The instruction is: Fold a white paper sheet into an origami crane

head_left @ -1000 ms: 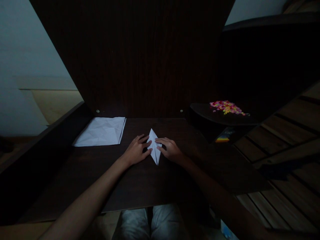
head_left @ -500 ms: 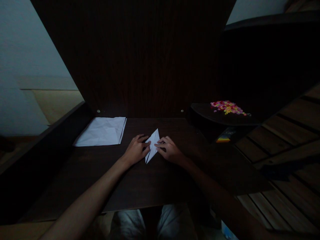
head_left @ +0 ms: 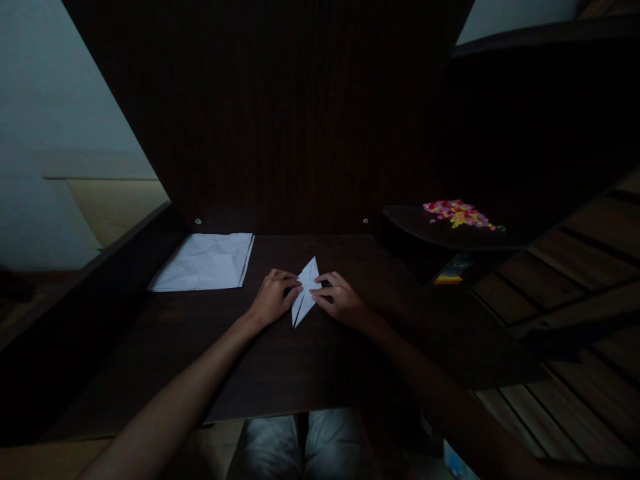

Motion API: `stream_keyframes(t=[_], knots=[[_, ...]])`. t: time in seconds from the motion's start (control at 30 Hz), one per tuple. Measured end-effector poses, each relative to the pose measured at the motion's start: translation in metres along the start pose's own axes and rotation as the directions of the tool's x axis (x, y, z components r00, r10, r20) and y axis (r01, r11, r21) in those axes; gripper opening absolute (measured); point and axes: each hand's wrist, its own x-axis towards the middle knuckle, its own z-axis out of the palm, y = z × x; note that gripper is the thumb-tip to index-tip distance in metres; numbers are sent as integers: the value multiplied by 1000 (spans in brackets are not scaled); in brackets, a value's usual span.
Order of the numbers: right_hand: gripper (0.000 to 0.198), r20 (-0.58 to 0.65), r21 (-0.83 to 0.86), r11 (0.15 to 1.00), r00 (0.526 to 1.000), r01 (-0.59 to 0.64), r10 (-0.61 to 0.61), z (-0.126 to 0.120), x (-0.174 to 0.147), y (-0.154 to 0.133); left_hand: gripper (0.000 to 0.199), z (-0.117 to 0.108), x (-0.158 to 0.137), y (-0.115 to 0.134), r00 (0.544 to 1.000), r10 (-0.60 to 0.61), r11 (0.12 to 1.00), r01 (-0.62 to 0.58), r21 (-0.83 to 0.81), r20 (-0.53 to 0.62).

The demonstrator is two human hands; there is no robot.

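Note:
A white folded paper [head_left: 306, 298] in a narrow diamond shape lies on the dark desk, with a slit running down from its middle to its lower tip. My left hand [head_left: 273, 295] grips its left edge, thumb on the paper and fingers bent beside it. From the other side my right hand [head_left: 341, 300] holds the right edge, thumb and fingertips touching the paper near its middle. The undersides of both hands' fingers are hidden.
A stack of creased white paper sheets [head_left: 207, 261] lies at the desk's left back. Small colourful pieces [head_left: 461, 213] are heaped on a rounded shelf [head_left: 407, 220] at right. A dark side board [head_left: 90, 303] bounds the desk at left; a tall back panel [head_left: 280, 120] rises behind.
The fingers of my left hand have drawn slightly closer together at the paper's edge. The folded paper stays in nearly the same place. My knees have shifted below the desk.

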Motion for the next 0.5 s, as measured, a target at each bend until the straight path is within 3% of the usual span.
stream_keyframes(t=[0.5], knots=[[19, 0, -8, 1000, 1000, -5, 5, 0, 1, 0, 24, 2, -1, 1, 999, -52, 999, 52, 11, -11]])
